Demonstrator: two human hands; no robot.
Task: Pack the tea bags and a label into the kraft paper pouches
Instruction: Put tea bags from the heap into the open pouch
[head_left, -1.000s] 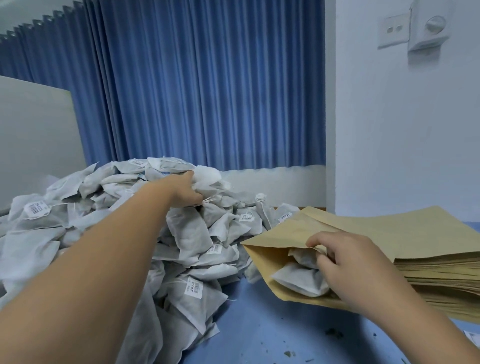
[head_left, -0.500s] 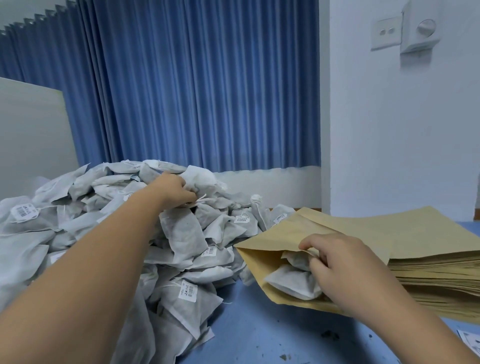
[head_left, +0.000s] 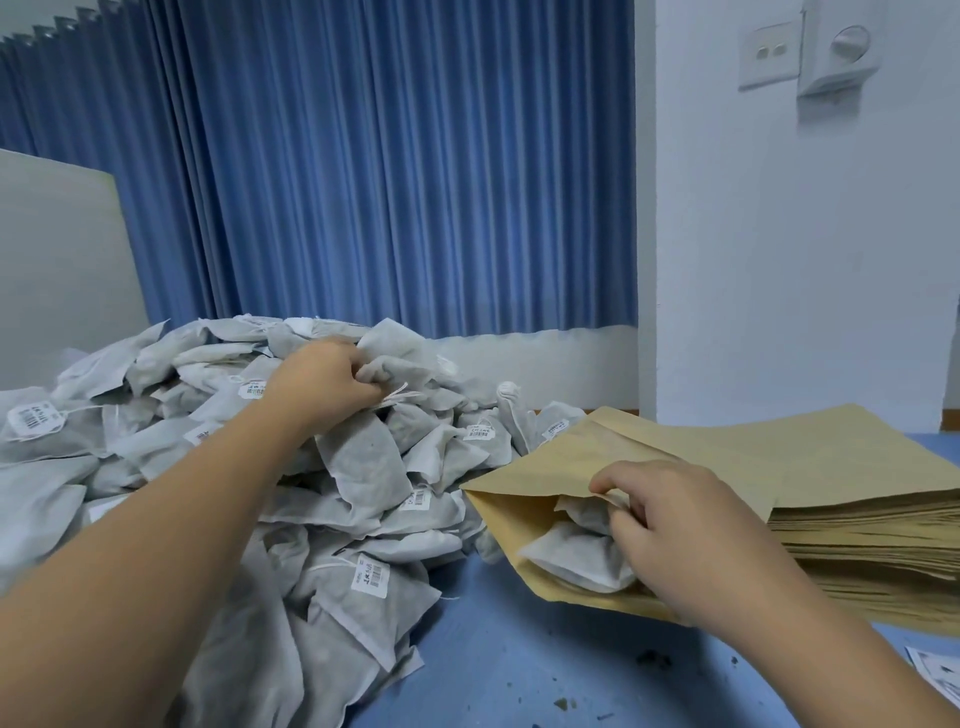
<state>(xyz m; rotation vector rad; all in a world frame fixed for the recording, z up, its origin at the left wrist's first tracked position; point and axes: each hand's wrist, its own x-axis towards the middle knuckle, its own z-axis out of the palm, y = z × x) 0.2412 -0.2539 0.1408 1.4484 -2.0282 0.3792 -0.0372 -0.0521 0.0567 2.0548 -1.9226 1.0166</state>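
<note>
Head view, my left hand (head_left: 332, 382) curled round one tea bag (head_left: 397, 371) atop the heap (head_left: 358, 467), grip deeper than half a second ago, right hand (head_left: 670, 530) still pinching one open pouch (head_left: 545, 467) against one stack (head_left: 857, 545), two bags (head_left: 576, 561) inside.

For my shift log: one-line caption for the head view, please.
Left hand grips a tea bag atop the pile while right hand holds open a part-filled kraft pouch.
</note>
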